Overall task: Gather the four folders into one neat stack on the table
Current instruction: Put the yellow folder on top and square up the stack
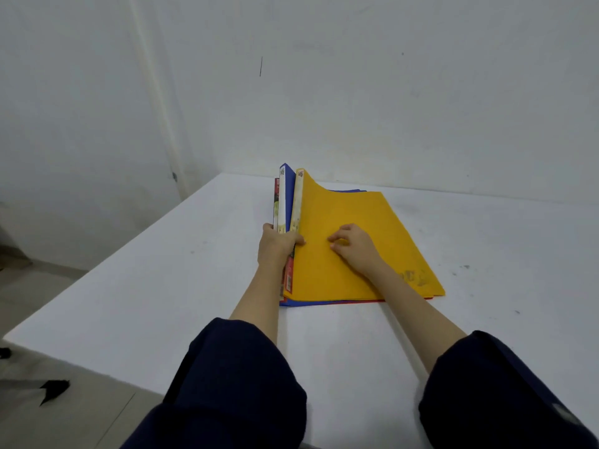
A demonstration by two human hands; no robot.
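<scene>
The folders lie piled together in the middle of the white table (162,286). A yellow folder (343,264) is on top. Under it a blue folder (288,179) and a red folder (276,192) show at the left spine side, and blue and red edges peek out along the near edge. The spine side is lifted off the table. My left hand (275,246) grips those spines, fingers wrapped around them. On the yellow cover rests my right hand (355,246), its fingers curled and pressing down. How well the lower folders line up is hidden.
A white wall stands just behind the table's far edge. The table's left edge drops to a grey floor (48,416) with dark scraps (53,388) on it. Small dark marks (465,267) dot the tabletop to the right.
</scene>
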